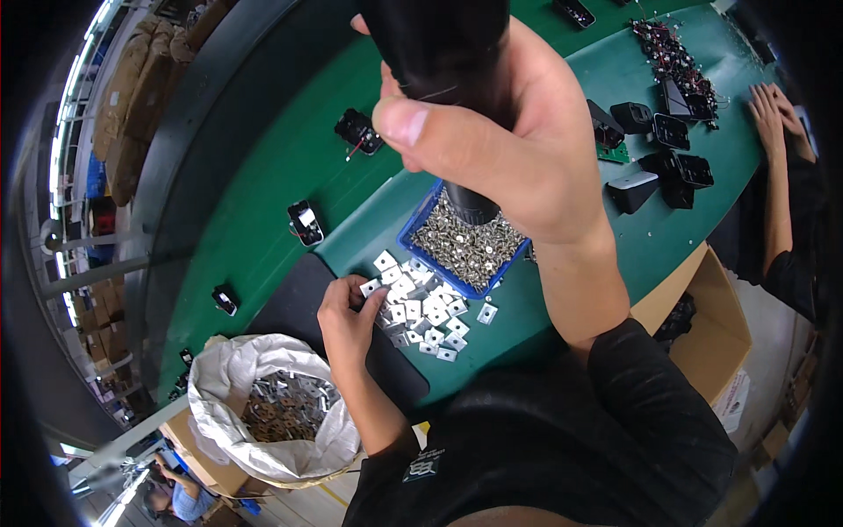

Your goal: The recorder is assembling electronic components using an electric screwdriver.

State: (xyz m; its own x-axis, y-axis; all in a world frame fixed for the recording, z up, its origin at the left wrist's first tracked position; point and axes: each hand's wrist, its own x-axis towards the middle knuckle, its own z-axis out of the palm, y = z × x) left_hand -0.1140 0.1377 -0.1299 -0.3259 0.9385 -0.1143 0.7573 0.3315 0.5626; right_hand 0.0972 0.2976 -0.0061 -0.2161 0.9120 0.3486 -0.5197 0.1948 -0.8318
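My right hand (518,149) is wrapped round a black electric screwdriver (439,53), held high and close to the camera. Its dark lower end comes down over a blue tray (407,239) filled with small silver screws (470,250). The tip of the tool cannot be made out. To the left, my left hand (345,321) pinches a small square metal plate (369,287) with a hole between thumb and fingertips. That hand is at the left edge of a loose pile of similar metal plates (430,307), which lies in front of the tray on the green mat.
A white woven sack (215,378) of metal pieces stands at lower left, beside a black pad (399,373). Small black housings (306,222) dot the green belt. More housings (672,176) and wired parts (672,57) lie at right, near another person's hands (768,110). A cardboard box (716,321) stands below.
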